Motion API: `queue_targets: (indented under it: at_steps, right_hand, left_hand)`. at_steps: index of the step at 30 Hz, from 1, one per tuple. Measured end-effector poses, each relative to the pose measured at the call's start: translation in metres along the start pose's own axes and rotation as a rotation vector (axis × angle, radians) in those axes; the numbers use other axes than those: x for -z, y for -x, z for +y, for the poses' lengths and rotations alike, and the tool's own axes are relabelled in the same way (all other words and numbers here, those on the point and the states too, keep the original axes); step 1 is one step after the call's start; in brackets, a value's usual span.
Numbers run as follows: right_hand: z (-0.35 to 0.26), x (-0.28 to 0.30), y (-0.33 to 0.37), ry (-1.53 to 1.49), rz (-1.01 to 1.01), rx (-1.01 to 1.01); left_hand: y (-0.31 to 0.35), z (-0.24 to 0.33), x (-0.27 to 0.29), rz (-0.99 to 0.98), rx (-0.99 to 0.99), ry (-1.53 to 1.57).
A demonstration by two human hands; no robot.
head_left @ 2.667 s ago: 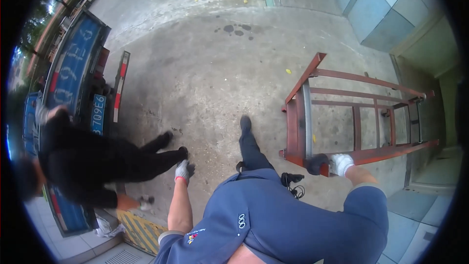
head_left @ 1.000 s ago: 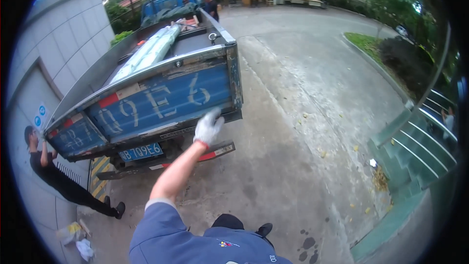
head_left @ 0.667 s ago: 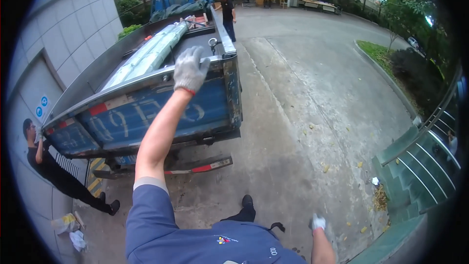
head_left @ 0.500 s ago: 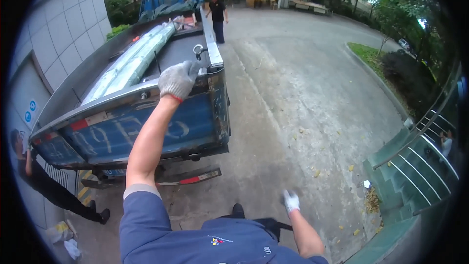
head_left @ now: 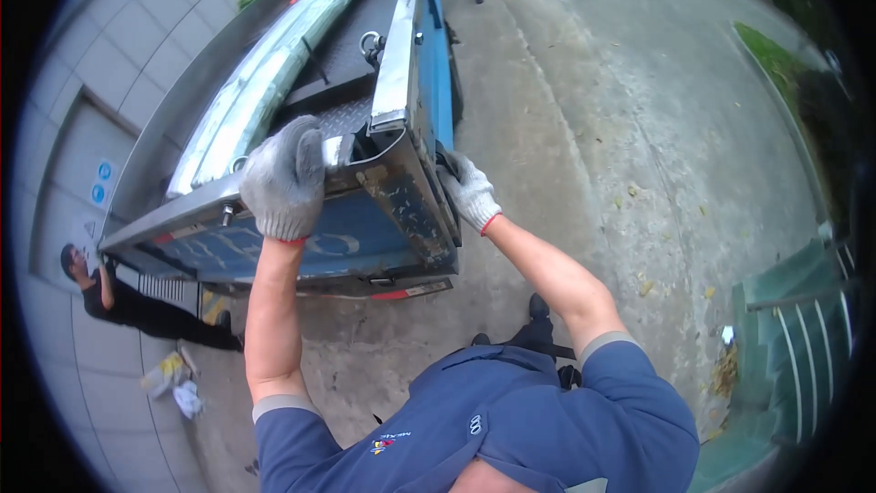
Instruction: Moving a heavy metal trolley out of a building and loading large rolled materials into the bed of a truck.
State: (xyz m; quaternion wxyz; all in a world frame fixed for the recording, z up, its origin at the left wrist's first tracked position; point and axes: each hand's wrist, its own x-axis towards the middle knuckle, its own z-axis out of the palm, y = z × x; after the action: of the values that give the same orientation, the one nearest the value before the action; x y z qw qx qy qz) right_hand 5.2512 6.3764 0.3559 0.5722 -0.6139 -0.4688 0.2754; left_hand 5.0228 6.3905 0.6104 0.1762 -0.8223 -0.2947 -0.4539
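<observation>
Right hand has risen to the corner post, its fingers' hold unclear; left hand clasps the tailgate top, so both engage one corner.

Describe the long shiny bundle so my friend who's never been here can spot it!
Find the big blue truck at the upper left, with the gloved left hand at the top edge of its rear panel. Just past that panel, inside, lies the long bundle, stretching away lengthwise. Unlike the dark bed floor beside it, it is pale and shiny.
</observation>
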Motion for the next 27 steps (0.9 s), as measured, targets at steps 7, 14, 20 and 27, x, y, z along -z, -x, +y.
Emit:
queue_targets:
  at_steps: [7,14,20,27]
  right_hand:
    - [0.014,-0.002,-0.036,0.055,0.002,0.156]
    - [0.006,0.004,-0.149,-0.077,0.16,0.312]
    - [-0.046,0.019,-0.179,0.083,0.281,0.283]
    - [-0.085,0.038,-0.182,-0.751,-0.111,-0.14]
  left_hand:
    - [-0.004,0.004,-0.004,-0.102,0.138,0.019]
    - [-0.009,-0.004,-0.034,-0.129,0.195,-0.033]
    - [-0.009,-0.009,-0.028,-0.147,0.166,-0.051]
    - [-0.004,-0.01,-0.014,-0.07,0.138,0.026]
